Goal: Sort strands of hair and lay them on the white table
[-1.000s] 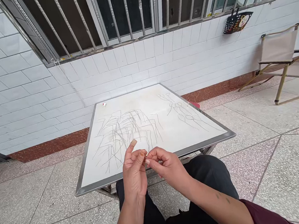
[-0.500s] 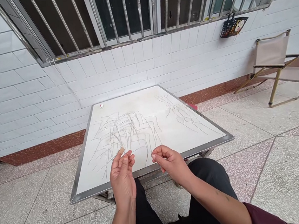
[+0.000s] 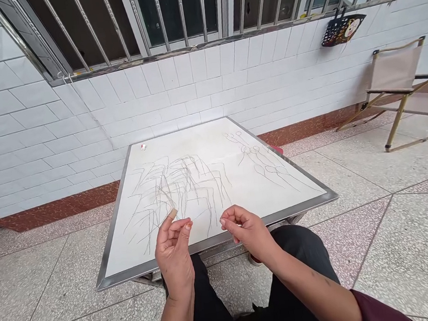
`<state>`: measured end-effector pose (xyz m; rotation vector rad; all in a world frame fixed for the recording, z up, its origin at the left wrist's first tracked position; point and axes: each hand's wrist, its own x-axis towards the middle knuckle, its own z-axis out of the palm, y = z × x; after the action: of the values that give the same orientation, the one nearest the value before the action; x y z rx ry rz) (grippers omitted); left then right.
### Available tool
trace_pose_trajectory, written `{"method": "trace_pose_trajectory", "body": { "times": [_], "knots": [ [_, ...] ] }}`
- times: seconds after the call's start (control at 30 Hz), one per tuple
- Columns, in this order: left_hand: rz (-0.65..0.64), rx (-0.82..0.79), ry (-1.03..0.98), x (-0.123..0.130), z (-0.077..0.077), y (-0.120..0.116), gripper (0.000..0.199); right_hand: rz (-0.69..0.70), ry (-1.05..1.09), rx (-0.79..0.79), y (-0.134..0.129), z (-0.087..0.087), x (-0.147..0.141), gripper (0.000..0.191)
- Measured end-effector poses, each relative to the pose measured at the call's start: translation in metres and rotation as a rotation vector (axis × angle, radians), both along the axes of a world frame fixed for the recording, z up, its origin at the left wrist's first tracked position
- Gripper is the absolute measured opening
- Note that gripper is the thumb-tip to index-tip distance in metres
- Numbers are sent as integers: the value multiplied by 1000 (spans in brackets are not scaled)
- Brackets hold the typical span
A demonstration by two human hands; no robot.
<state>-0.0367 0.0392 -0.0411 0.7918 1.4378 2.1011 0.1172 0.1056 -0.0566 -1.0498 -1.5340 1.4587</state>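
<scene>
My left hand (image 3: 173,255) is raised over the near edge of a low white table (image 3: 196,137), thumb and middle finger pinched together, with a tan plaster on the index fingertip. My right hand (image 3: 245,230) is a hand's width to its right, also pinched. Whatever runs between them is too thin to make out; it looks like one of the thin dark strands (image 3: 178,184) that lie in a spread on the tabletop just beyond my hands. More strands with looped ends (image 3: 263,163) lie toward the table's right side.
A tiny red-and-white object (image 3: 143,147) sits at the table's far left corner. The table stands against a white tiled wall below a barred window (image 3: 185,17). A folding chair (image 3: 399,77) is at the right, and a dark basket (image 3: 341,29) hangs from the bars.
One second ago my fingertips met over the table edge. Since then my hands have drawn apart sideways, both still pinched, and the left has dropped slightly.
</scene>
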Motion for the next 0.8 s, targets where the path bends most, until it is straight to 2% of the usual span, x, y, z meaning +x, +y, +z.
{"method": "trace_pose_trajectory", "body": {
  "times": [0.37,0.53,0.63,0.7,0.8],
  "knots": [
    [77,-29,81,8,6,-7,37,11,-13,43,-3,3,6,15],
    [60,-24,67,17,9,-10,37,22,-80,344,-9,13,1,26],
    [13,-6,23,23,8,-12,39,51,-23,528,-12,18,-7,20],
    [-16,4,-1,26,8,-14,40,47,-5,616,-14,19,-11,15],
    [-43,7,-30,30,8,-18,40,37,-21,695,-16,19,-12,19]
  ]
}}
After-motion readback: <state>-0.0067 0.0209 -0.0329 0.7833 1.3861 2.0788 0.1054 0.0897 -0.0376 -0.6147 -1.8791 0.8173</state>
